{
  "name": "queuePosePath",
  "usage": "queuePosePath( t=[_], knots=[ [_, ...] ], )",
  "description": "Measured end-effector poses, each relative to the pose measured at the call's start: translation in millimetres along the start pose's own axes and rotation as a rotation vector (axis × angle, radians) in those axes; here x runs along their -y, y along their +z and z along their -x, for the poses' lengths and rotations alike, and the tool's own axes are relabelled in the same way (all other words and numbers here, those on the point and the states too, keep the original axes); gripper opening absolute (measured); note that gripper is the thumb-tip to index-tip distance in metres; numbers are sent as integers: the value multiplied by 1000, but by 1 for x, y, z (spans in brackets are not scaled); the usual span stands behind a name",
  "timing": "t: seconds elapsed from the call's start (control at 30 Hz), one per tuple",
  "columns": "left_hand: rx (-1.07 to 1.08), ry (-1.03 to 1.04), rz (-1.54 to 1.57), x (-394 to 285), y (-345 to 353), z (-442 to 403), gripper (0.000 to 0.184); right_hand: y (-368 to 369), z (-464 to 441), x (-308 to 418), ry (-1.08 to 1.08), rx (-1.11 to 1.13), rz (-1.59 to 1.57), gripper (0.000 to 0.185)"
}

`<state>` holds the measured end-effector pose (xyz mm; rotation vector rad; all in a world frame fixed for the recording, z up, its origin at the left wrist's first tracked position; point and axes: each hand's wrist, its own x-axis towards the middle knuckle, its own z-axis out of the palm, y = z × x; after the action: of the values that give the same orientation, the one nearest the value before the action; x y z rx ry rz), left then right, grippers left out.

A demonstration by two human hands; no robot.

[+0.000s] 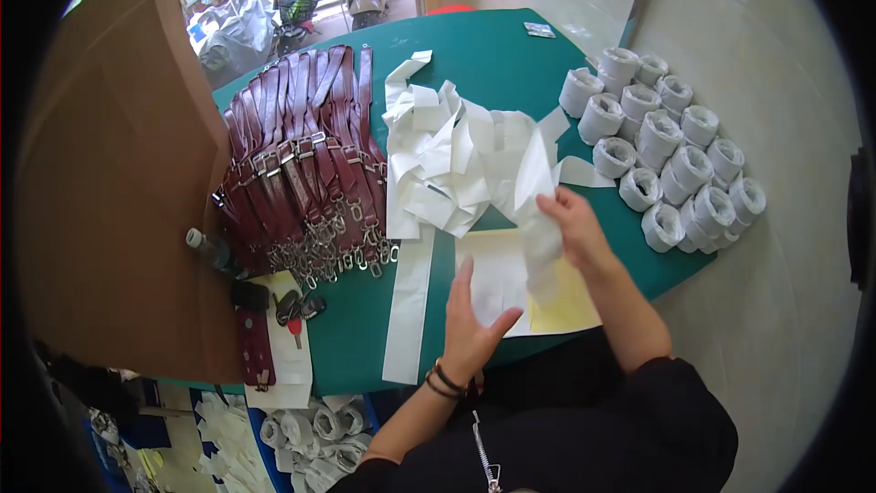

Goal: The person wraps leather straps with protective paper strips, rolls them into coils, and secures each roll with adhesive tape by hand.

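Observation:
My right hand [578,230] grips a white paper strip [535,184], which hangs from its fingers over a white sheet [490,267] and a yellow sheet [568,299] at the table's near edge. Just left of them is my left hand [472,336], empty, with thumb and fingers spread. A loose heap of white strips [436,148] lies beyond both hands. One long flat strip [410,315] runs from the heap toward me, left of my left hand. Part of the held strip is blurred.
Maroon leather straps [292,141] with metal clips cover the green table's [488,41] left side. Rolled white bundles [659,135] are stacked at right. Keys [294,310] and a bottle [212,251] are near left, beside a big cardboard piece [128,173]. A blue crate [265,443] of rolls stands below.

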<state>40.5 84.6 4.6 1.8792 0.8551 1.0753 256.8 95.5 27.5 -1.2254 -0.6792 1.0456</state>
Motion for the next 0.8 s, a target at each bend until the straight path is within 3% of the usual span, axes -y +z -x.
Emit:
queuePosePath(
  t=[0.07,0.17,0.2,0.27,0.3,0.43,0.6,0.8],
  knots=[
    [-3,-5,66,-7,4,6,52,34,52,-13,6,-49,-295,30],
    [202,-354,654,-12,-1,25,39,54,104,-23,46,-28,-550,35],
    [199,-344,647,-12,-9,35,39,53,107,-23,40,-19,-555,35],
    [421,-513,480,-10,-40,70,27,47,106,-34,228,100,-603,38],
    [415,-512,475,-14,-53,85,27,43,102,-38,323,164,-617,39],
    [274,-597,447,-25,-107,151,17,40,61,-53,326,203,-611,45],
    [204,-811,511,15,-177,239,12,56,27,-62,316,69,-574,40],
    [162,-920,437,65,-222,317,10,58,-7,-83,281,-108,-563,31]
  ],
)
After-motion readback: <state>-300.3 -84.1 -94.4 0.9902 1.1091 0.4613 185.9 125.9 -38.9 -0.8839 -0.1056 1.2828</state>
